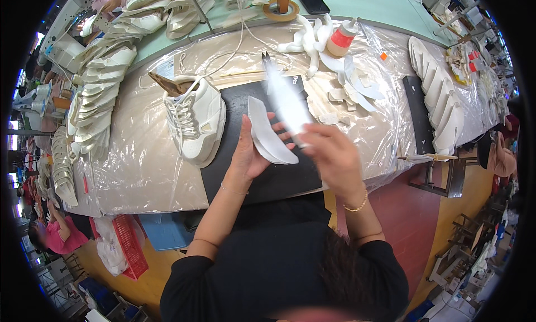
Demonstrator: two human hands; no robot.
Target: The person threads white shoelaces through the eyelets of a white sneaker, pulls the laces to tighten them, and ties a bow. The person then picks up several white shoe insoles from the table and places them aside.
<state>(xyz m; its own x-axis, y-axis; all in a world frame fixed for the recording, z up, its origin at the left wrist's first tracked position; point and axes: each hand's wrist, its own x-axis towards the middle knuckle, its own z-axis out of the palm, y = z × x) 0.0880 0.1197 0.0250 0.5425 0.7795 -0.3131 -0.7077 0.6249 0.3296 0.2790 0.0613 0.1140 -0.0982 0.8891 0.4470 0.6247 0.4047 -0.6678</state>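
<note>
A curved white shoe piece (268, 132) lies in my left hand (245, 152), with the thumb along its left side and fingertips showing behind it. My right hand (332, 152), smeared by motion, grips the lower end of a long white tool-like thing (287, 101). That thing is blurred too, and its far end is dark and forked; I cannot make out its exact kind. Both hands are above a black mat (234, 113). On the mat's left edge rests a white lace-up sneaker (195, 121) with a brown piece sticking out of its opening.
Rows of white shoe parts stand at the left (103, 99) and right (438, 99). Beyond my hands are a red-labelled bottle (341, 38), a white branching object (310, 40), white scraps (354, 85), a tape roll (281, 10) and a phone (311, 0). Clear plastic covers the table (145, 171).
</note>
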